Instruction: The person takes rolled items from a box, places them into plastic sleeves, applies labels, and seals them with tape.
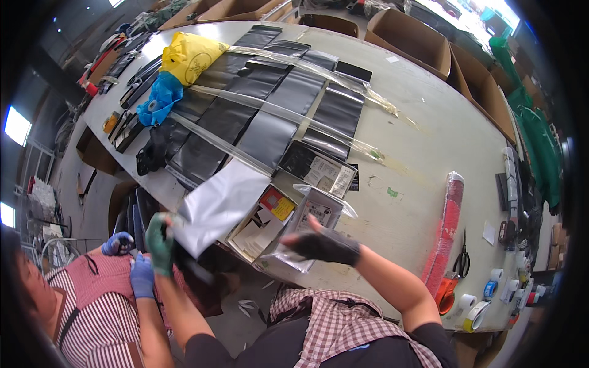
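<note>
My left hand (161,244), in a green glove, is closed at the lower left edge of a shiny white-silver sheet (222,199), blurred by motion. A dark blurred strip (195,267) hangs just beside that hand. My right hand (324,244), in a dark fingertip-free glove, is held with thumb raised and fingers apart above a clear-wrapped box of labels (314,211). Left of it, an open box (250,236) holds pale cards and a red-and-yellow card (277,203). Behind these sits a black box (316,167) with white labels.
Flat black bags (267,132) lie in rows under clear strips. Yellow (191,56) and blue (161,98) plastic bags rest on them. A red roll (443,236), scissors (462,260) and tape rolls (477,316) lie right. Cardboard boxes (408,43) line the far edge. A co-worker's blue-gloved hands (142,275) are at left.
</note>
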A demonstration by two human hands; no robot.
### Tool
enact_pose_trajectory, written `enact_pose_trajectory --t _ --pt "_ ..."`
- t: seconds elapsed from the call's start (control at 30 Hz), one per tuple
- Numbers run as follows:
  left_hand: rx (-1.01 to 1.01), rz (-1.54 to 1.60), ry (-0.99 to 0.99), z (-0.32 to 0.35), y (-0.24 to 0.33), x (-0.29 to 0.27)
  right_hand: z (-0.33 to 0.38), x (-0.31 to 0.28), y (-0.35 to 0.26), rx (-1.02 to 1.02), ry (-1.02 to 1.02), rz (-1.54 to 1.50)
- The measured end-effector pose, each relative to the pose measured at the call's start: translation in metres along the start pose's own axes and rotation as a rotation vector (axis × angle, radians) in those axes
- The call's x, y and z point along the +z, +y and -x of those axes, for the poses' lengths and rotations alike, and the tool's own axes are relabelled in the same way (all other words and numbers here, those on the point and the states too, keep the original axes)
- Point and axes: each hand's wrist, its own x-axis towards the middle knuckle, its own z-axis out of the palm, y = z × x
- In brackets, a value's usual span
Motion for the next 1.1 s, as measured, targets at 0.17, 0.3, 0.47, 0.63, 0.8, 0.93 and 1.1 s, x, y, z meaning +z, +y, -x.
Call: enact_pose_trajectory --t 0.17,0.3,0.47,0.63,0.8,0.93,1.1 --pt "0.162 0.483 -0.242 0.097 0.138 -0.056 -0.106 0.055 -0.012 0.019 -0.054 -0.274" --pt "0.504 0.817 -0.644 0.129 0.139 -0.097 -0.154 -0.005 -0.031 -0.088 0.108 -0.263" --pt "-0.564 0.583 0.289 0.193 0.163 -0.013 -0.073 -0.019 -0.128 -1.105 0.240 0.391" --pt "0.061 -0.167 -0.204 0.166 0.118 0.189 0.140 -0.120 -0.197 -1.084 1.003 0.855" --pt "0.630 -0.341 -0.482 0.166 0.127 0.350 0.262 -0.138 -0.065 0.197 1.734 1.774" --pt "0.828 -0.256 -0.774 0.170 0.113 0.424 0.320 -0.117 0.106 0.356 1.644 1.244" --pt "0.983 -0.233 -0.764 0.131 0.132 0.482 0.367 -0.135 0.178 -0.512 1.587 0.824"
